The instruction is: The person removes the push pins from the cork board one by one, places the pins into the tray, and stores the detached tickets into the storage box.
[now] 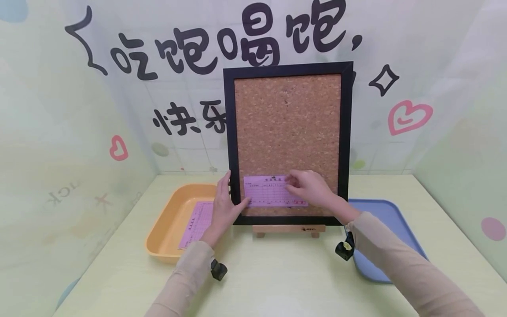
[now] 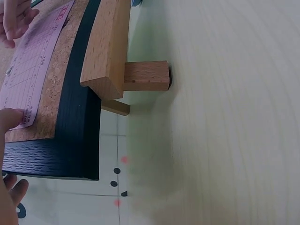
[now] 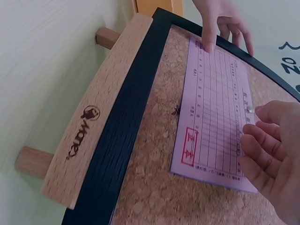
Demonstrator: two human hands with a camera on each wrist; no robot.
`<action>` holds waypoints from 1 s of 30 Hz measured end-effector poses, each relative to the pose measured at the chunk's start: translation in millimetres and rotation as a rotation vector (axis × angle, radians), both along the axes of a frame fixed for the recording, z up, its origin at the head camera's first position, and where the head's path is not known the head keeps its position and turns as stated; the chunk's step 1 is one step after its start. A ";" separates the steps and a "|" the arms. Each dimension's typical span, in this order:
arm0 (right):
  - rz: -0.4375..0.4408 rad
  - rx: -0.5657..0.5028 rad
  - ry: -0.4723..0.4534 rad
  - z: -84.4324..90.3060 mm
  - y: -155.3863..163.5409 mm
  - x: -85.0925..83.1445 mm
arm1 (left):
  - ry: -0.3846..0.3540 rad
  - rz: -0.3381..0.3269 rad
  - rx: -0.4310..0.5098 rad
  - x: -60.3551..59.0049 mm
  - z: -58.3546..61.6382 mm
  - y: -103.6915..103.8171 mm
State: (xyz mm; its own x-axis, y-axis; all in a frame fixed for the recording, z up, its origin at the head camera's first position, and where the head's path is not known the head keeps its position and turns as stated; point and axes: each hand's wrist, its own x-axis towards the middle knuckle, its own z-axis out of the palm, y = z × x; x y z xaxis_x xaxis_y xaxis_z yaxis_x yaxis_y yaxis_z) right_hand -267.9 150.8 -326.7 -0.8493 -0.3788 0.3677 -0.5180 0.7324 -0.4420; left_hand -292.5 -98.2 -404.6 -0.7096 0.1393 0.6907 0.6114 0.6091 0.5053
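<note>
A pink printed slip point(image 1: 264, 192) lies flat against the lower part of a black-framed corkboard point(image 1: 289, 123). At its top edge sits a small clear pushpin point(image 3: 250, 108). My left hand point(image 1: 226, 207) grips the board's left edge, fingers behind the frame and thumb pressing the slip's lower left corner. Just to the right of the pushpin, my right hand point(image 1: 313, 187) hovers over the slip's upper right part with loosely bent fingers point(image 3: 258, 140); nothing shows between them. Whether a fingertip touches the paper, I cannot tell.
The corkboard stands on a small wooden easel point(image 1: 289, 229). An orange tray point(image 1: 166, 224) with another pink slip point(image 1: 196, 222) is at the left, partly behind my left arm. To the right lies a blue tray point(image 1: 390, 220), partly under my right forearm.
</note>
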 end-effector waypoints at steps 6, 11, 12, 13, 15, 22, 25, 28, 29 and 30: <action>-0.028 -0.003 0.079 -1.8 -10.1 -7.0 | -0.022 0.002 0.000 1.4 1.8 0.5; -0.030 -0.021 0.136 -5.6 -16.1 -13.7 | -0.015 0.011 -0.005 1.6 2.4 0.7; -0.028 -0.026 0.143 -6.5 -17.3 -14.8 | -0.012 0.012 -0.006 1.8 2.5 0.7; -0.026 -0.031 0.148 -7.1 -18.5 -15.4 | -0.009 0.011 -0.007 2.0 2.6 0.7; -0.029 -0.033 0.153 -8.1 -21.3 -16.0 | -0.008 0.014 -0.012 2.5 2.6 0.7; -0.093 -0.023 0.187 -10.5 -30.4 -16.1 | -0.001 0.023 -0.030 2.4 2.8 0.7; -0.128 -0.042 0.209 -12.1 -34.5 -16.1 | 0.014 0.022 -0.030 1.7 2.6 0.3; -0.167 -0.053 0.237 -14.9 -38.2 -16.4 | 0.022 0.020 -0.028 1.9 2.2 0.0; -0.177 -0.059 0.248 -15.9 -39.4 -16.5 | 0.023 0.020 -0.027 2.0 2.1 -0.2; -0.185 -0.064 0.254 -16.8 -40.5 -16.6 | 0.022 0.022 -0.029 2.1 2.0 -0.3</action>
